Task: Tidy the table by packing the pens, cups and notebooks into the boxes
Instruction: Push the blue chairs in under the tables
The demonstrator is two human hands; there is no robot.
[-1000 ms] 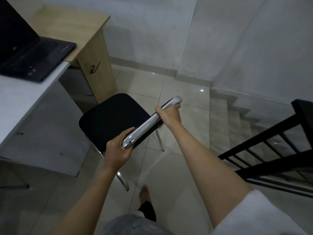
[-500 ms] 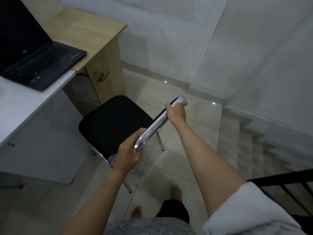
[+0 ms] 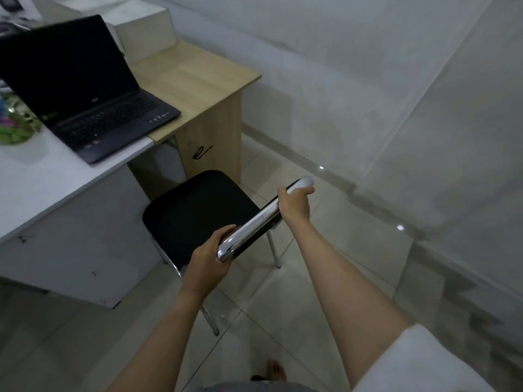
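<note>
1. Nearest, both forearms reach forward and down over the tiled floor (image 3: 325, 292). The left hand (image 3: 208, 267) has its fingers wrapped round the near end of the chair's chrome back rail (image 3: 254, 222); the right hand (image 3: 294, 206) grasps the far end, its thumb lying over the top.
2. The chair (image 3: 195, 216), with a black seat and thin metal legs, stands just beside the white table (image 3: 34, 188), its seat facing the table.
3. By my reading the step in hand is shifting the chair, a preliminary to the tidying rather than packing itself. The next move likely calls for both grips to hold evenly so the legs clear the table's panel.
4. On the table an open black laptop (image 3: 93, 100) sits across the join with a wooden desk (image 3: 195, 77). A blurred green object (image 3: 14, 128) lies at the left edge.
5. Farthest, a pale box (image 3: 144, 35) stands on the wooden desk. No pens, cups or notebooks can be made out in this view.
</note>
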